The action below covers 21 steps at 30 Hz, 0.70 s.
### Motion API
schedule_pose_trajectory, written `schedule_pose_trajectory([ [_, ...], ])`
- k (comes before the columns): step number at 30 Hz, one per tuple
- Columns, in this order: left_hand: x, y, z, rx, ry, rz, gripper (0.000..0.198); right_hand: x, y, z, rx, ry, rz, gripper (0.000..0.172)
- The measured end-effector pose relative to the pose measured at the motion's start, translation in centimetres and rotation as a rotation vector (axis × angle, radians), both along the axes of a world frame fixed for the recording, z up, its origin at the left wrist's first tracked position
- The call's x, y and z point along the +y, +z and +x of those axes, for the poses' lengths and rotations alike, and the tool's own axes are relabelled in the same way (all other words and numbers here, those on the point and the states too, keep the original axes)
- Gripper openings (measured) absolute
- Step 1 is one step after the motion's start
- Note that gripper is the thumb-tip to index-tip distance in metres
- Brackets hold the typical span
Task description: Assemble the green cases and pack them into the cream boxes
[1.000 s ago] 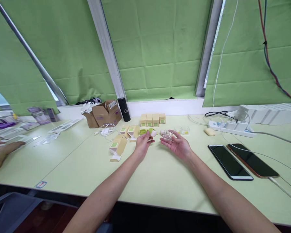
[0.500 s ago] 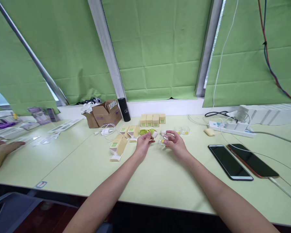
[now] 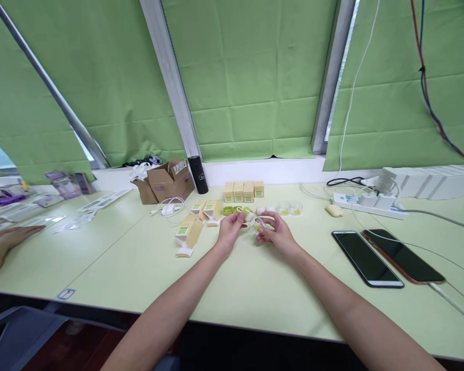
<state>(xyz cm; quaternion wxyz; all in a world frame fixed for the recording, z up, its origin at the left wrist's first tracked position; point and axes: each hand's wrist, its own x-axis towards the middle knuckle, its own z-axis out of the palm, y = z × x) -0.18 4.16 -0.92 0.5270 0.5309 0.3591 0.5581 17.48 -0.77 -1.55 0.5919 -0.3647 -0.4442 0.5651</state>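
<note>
Far left edge of the worktop (image 3: pixel 255 281): another person's hand (image 3: pixel 7 238) lies flat. Back, left of centre: cardboard box (image 3: pixel 166 180), with a black cylinder (image 3: pixel 197 174) just beside it. Opened cartons (image 3: pixel 187 234) lie left of the left hand (image 3: pixel 231 230), whose fingertips are pinched on a small green-and-white piece (image 3: pixel 248 215). Right hand (image 3: pixel 277 232): fingers curled around a small clear case (image 3: pixel 258 225) with a yellow spot. The hands meet mid-worktop, in front of a row of small boxes (image 3: pixel 243 190). Right: two phones (image 3: pixel 366 257) lie face up, with a power strip (image 3: pixel 367 202) behind them.
</note>
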Motion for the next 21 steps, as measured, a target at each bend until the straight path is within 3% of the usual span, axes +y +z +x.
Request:
schedule_pose_trajectory([
  [10, -0.57, 0.6, 0.26, 0.115, 0.007, 0.073, 0.051, -0.32, 0.16, -0.17, 0.105, 0.075, -0.018, 0.051],
  [21, -0.6, 0.58, 0.37, 0.183, 0.001, 0.116, 0.047, -0.73, 0.48, 0.27, 0.137, 0.141, -0.017, 0.055],
])
